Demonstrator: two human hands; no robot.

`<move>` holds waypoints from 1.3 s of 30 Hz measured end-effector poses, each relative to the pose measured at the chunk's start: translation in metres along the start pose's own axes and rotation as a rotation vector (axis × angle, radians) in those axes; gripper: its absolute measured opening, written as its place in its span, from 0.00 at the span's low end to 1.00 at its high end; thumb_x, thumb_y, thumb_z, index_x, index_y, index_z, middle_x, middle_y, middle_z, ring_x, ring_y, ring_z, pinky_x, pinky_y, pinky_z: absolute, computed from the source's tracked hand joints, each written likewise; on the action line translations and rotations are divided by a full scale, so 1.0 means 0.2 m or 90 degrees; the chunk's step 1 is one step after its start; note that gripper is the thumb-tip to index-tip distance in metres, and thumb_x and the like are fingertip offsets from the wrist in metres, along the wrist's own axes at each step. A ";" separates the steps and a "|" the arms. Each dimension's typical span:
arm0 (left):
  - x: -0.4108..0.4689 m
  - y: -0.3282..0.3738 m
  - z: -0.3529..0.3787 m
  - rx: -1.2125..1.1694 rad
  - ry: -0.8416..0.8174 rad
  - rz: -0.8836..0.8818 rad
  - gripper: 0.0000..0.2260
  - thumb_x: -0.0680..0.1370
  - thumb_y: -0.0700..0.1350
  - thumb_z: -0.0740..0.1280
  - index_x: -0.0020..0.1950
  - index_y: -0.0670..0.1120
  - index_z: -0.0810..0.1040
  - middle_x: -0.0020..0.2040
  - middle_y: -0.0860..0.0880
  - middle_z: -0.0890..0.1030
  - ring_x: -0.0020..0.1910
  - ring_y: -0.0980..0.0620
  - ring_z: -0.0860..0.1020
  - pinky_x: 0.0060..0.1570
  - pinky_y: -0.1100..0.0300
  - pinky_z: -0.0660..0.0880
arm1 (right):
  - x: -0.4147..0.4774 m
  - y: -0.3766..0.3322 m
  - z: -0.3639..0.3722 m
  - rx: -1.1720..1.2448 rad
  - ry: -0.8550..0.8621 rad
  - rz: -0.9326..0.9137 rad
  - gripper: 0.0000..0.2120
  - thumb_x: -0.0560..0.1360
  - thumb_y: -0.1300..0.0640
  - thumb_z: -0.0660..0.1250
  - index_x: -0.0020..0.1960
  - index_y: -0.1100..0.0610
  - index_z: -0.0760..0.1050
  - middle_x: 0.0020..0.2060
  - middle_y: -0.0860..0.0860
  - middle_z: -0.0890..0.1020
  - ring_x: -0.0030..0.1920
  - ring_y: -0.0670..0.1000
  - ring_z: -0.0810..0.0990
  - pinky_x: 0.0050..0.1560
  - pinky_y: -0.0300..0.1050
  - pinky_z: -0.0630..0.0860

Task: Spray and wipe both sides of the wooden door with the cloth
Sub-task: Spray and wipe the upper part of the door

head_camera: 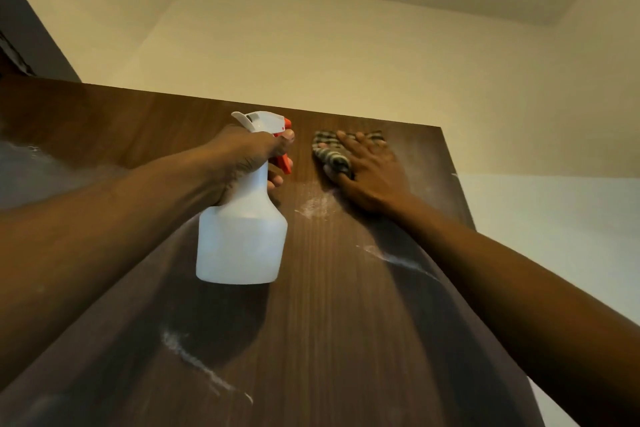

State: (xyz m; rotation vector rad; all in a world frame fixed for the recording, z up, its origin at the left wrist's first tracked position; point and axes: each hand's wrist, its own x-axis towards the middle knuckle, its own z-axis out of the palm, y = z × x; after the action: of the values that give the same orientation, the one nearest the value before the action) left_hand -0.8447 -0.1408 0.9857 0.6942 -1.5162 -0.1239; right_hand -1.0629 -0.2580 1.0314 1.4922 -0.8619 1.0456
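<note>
Presently, left hand [249,152] grips the neck of the white spray bottle [242,236], finger at the orange trigger; right hand [370,170], fingers spread flat, presses the checked cloth [329,152] against the wooden door [346,322] near its top edge, wet streaks below

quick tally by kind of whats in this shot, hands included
spray bottle: 1
cloth: 1
wooden door: 1
hands: 2 (left hand holds the spray bottle, right hand presses the cloth flat on the wooden door)
total: 5
</note>
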 end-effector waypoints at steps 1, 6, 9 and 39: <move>-0.01 0.01 0.04 0.003 -0.005 0.005 0.21 0.73 0.57 0.68 0.56 0.42 0.76 0.49 0.41 0.82 0.35 0.47 0.79 0.33 0.58 0.78 | -0.03 0.10 0.00 -0.003 0.007 0.038 0.34 0.80 0.32 0.44 0.80 0.48 0.47 0.80 0.48 0.51 0.79 0.52 0.50 0.78 0.58 0.45; -0.04 0.08 0.21 -0.004 -0.033 0.037 0.18 0.75 0.55 0.67 0.55 0.41 0.75 0.42 0.43 0.81 0.29 0.50 0.78 0.26 0.63 0.76 | 0.12 0.39 -0.09 0.013 0.041 0.244 0.34 0.77 0.31 0.41 0.78 0.46 0.56 0.78 0.50 0.58 0.78 0.58 0.55 0.77 0.60 0.49; -0.03 0.09 0.28 0.005 -0.052 0.044 0.18 0.75 0.55 0.66 0.55 0.42 0.75 0.46 0.41 0.82 0.30 0.50 0.78 0.27 0.62 0.77 | 0.21 0.37 -0.11 0.026 -0.002 0.236 0.31 0.79 0.32 0.44 0.78 0.43 0.53 0.79 0.49 0.54 0.79 0.57 0.51 0.77 0.60 0.46; -0.35 -0.10 0.63 -0.003 -0.126 -0.010 0.13 0.73 0.58 0.66 0.46 0.49 0.75 0.37 0.44 0.81 0.28 0.51 0.78 0.28 0.61 0.75 | -0.57 0.47 -0.08 0.124 0.012 0.245 0.32 0.81 0.35 0.48 0.80 0.48 0.48 0.80 0.48 0.50 0.79 0.51 0.49 0.77 0.53 0.47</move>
State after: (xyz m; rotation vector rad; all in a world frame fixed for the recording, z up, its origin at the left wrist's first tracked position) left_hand -0.9623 -0.1656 0.9025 0.7064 -1.6996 -0.2138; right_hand -1.1925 -0.2597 0.9589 1.5059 -1.0861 1.4584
